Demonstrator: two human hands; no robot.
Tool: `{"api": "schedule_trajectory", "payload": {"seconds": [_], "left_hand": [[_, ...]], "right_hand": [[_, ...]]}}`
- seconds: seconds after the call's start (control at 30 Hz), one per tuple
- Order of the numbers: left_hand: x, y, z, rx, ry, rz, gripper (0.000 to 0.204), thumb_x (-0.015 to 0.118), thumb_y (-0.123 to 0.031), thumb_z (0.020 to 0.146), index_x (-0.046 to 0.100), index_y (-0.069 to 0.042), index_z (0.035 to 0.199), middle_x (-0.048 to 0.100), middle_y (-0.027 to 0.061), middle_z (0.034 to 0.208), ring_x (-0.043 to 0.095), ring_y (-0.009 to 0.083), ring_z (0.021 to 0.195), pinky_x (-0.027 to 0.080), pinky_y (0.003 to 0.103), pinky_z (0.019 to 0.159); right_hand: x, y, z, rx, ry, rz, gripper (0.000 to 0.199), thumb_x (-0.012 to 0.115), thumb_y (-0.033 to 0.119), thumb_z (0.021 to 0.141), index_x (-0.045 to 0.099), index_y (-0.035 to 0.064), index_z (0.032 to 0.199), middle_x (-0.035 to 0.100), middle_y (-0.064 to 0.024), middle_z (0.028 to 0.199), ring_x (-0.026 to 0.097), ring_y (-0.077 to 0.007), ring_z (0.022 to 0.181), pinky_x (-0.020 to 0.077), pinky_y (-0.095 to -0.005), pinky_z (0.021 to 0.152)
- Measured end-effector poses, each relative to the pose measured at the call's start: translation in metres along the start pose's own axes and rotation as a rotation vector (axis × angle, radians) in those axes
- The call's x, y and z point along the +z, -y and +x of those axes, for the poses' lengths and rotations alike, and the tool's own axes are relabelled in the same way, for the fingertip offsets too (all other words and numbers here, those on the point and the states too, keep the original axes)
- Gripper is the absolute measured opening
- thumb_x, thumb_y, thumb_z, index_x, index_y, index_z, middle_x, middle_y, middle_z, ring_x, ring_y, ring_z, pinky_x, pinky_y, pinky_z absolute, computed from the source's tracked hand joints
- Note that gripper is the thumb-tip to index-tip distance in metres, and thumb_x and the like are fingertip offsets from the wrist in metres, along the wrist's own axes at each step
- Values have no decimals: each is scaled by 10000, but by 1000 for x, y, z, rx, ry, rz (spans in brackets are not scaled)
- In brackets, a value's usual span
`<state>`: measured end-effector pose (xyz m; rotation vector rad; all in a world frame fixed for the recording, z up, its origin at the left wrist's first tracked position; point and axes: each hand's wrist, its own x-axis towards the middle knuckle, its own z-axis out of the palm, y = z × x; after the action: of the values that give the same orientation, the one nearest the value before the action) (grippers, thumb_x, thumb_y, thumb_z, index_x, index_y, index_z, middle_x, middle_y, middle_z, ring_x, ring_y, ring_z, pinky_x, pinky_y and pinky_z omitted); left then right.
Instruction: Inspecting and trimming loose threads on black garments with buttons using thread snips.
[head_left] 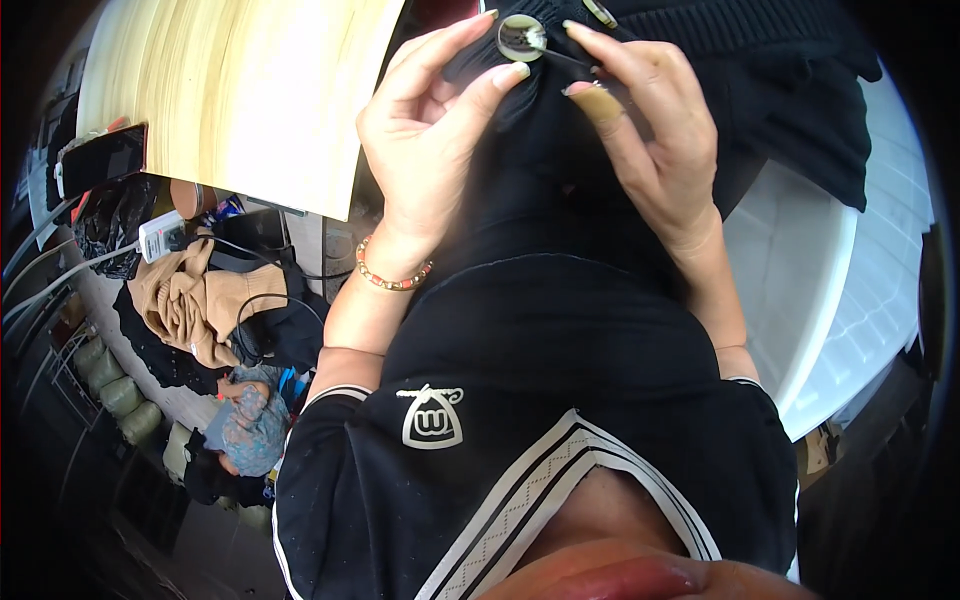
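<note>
Left hand [430,150] pinches a pale button [521,37] on the black garment [560,200] — right hand [655,140] grips a needle [565,52] poked through it — wooden table [240,90] to the left, phone [100,160] at its edge

I see my left hand [430,150] bare except for a thin beaded bracelet of orange, red and green beads [392,281] round the wrist. My right hand [655,140] wears nothing. Both nails are long and pale. I wear a black short-sleeved jersey shirt [560,400] with white-striped collar and cuffs, and a small white chest emblem [432,417].
</note>
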<state>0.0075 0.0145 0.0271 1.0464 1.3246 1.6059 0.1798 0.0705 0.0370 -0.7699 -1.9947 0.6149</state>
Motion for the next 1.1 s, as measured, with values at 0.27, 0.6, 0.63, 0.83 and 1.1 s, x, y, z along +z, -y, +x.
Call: {"api": "schedule_trajectory", "payload": {"seconds": [0.27, 0.6, 0.63, 0.83, 1.1], "left_hand": [[4, -3, -5, -121, -32, -108, 382, 721, 83, 819, 641, 43, 1190, 638, 77, 1125, 626, 94, 966, 514, 187, 828], [14, 5, -8, -42, 26, -280, 420, 672, 109, 845, 549, 55, 1243, 627, 120, 1150, 639, 153, 1026, 527, 247, 912], [14, 6, -8, -31, 41, -288, 428, 671, 110, 844, 549, 53, 1250, 625, 129, 1174, 633, 155, 1046, 524, 249, 917], [12, 6, -8, -104, 80, -296, 463, 663, 88, 857, 530, 42, 1298, 624, 98, 1151, 613, 130, 1054, 513, 235, 917], [1, 3, -2, -190, 75, -162, 329, 684, 52, 866, 658, 11, 1192, 624, 11, 1028, 561, 15, 807, 443, 143, 683]], "right_hand": [[9, -5, -11, 44, 3, 14, 370, 745, 88, 818, 671, 59, 1179, 593, -78, 862, 569, -187, 701, 471, -276, 608], [12, -3, -12, 84, -27, 25, 335, 733, 68, 826, 684, 55, 1157, 590, -71, 840, 572, -169, 667, 471, -271, 581], [13, -4, -12, 80, -29, 33, 316, 729, 62, 828, 691, 51, 1142, 596, -72, 835, 577, -172, 669, 474, -271, 581], [11, -9, -8, 171, -27, 237, 247, 711, 44, 849, 708, 26, 1095, 636, -67, 846, 598, -148, 699, 459, -233, 603], [17, -18, -7, 206, 40, 560, 377, 706, -52, 846, 609, -52, 1211, 633, -90, 1104, 633, -138, 977, 501, -212, 849]]}}
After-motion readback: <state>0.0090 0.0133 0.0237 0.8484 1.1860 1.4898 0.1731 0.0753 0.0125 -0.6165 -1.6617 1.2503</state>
